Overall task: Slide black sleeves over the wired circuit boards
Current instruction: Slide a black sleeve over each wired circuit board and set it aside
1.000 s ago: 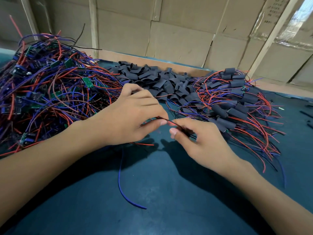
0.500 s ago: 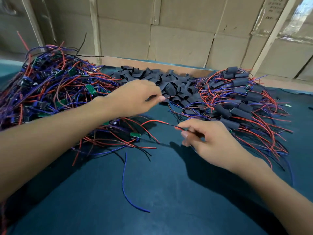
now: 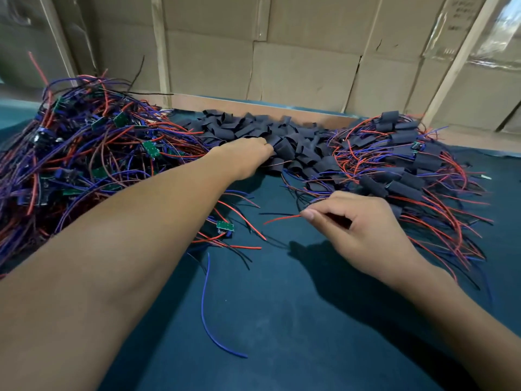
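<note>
Nearest me a loose blue wire [image 3: 208, 311] lies curled on the dark surface [image 3: 282, 320], touching nothing I need. Just past it my right hand [image 3: 363, 230] has its thumb and forefinger pressed together on the red wire [image 3: 282, 219] of one board's lead; the other fingers are curled under. That wire is thin, light and floppy, so I judge it best held close to its tip, where it stays straight enough to thread. A small green board [image 3: 225, 226] lies beside my left forearm, its wires trailing; it should be stiff and nearly weightless, best taken by its edges. Farther out my left hand [image 3: 248, 153] reaches into the pile of black sleeves [image 3: 282, 136]; its fingertips are buried there, so I cannot tell if they pinch one. The sleeves look soft, flattened and light, and I expect to squeeze one by its sides to open its mouth. Unsleeved boards [image 3: 84, 153] tangle far left, finished ones [image 3: 408, 165] far right.
</note>
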